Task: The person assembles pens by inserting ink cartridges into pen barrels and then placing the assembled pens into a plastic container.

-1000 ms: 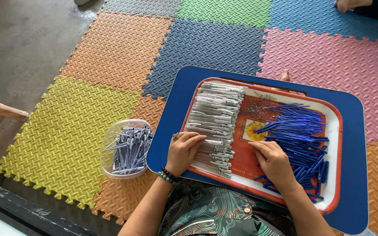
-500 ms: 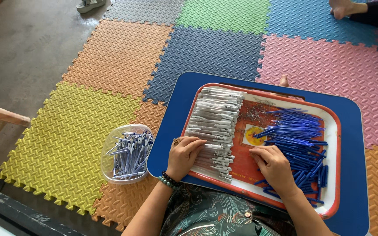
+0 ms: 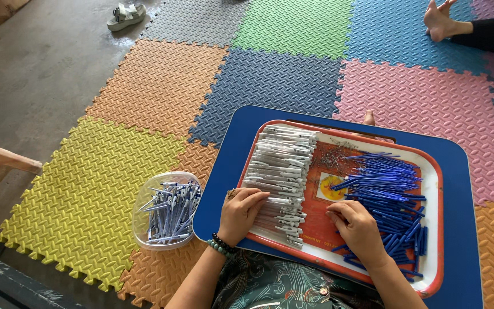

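Mid-sorting: left hand (image 3: 240, 213) fingers flat, together on white barrels (image 3: 279, 171); right hand (image 3: 359, 230) curled at refills (image 3: 387, 194) (grip unclear). Next, probably: pinching one refill.

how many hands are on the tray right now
2: the left hand rests on the grey pen barrels; the right hand touches the blue refills. None seem hidden.

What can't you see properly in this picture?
All in the head view:
- Left hand: its palm hides the white pen barrels beneath it.
- Right hand: whether its grip holds anything, hidden by the hand itself.
- Blue table: right corner cut off by the edge.
- Clear tub: parts too small to identify.
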